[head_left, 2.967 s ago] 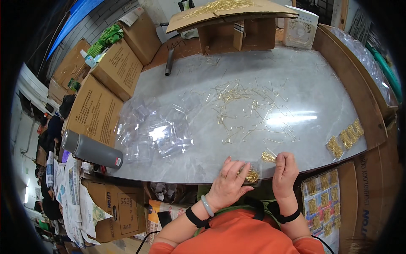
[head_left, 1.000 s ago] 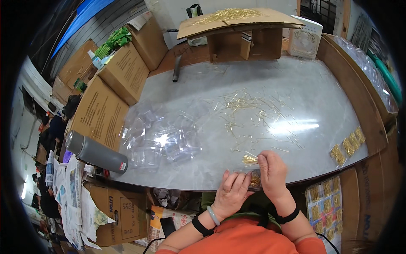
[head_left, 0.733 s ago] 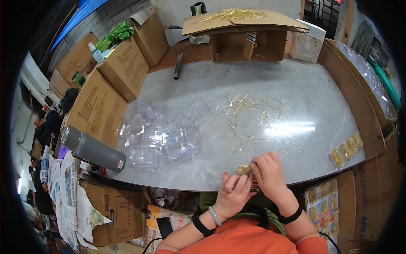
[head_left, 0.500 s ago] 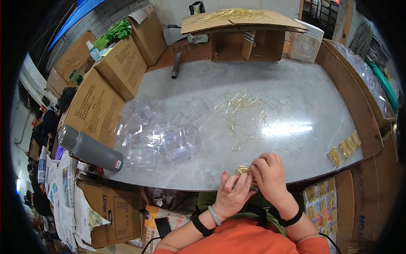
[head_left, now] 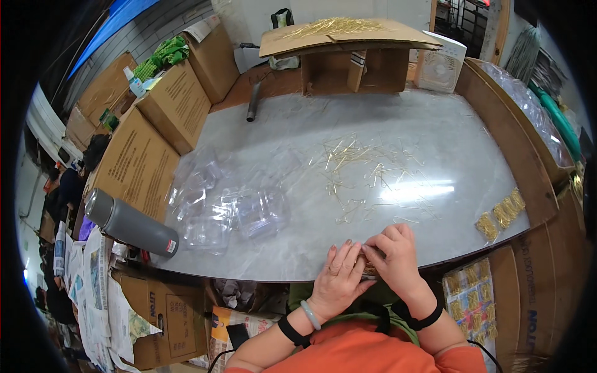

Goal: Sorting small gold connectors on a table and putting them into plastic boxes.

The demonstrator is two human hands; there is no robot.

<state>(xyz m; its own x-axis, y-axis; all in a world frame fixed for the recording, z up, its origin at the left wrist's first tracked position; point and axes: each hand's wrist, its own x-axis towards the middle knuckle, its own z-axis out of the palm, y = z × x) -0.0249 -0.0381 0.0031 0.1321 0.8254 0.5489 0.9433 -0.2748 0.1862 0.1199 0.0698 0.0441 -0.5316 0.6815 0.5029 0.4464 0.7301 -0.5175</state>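
At the table's front edge, my left hand (head_left: 337, 281) and my right hand (head_left: 396, 258) meet around a small clear plastic pack of gold wire hooks (head_left: 369, 268). Most of the pack is covered by my fingers. The left fingers lie along its near side; the right thumb and fingertips pinch its upper edge. Beyond my hands, loose gold wire hooks (head_left: 348, 156) are scattered over the grey table (head_left: 280, 124). Clear plastic blister packs (head_left: 261, 214) lie in a loose pile to the left. Filled packs of gold hooks (head_left: 500, 216) sit in a row near the right edge.
A grey bottle (head_left: 134, 224) stands tilted in view at the left edge, beside cardboard boxes (head_left: 140, 161). At the back, more gold wire lies on a cardboard shelf (head_left: 404, 37) next to a white fan (head_left: 439, 65). Further filled packs (head_left: 471, 298) lie below the table, right of me.
The left fingers have closed in over the top of the pack, so less of the gold hooks shows. Both hands stay together in nearly the same place; the whole view has shifted slightly.
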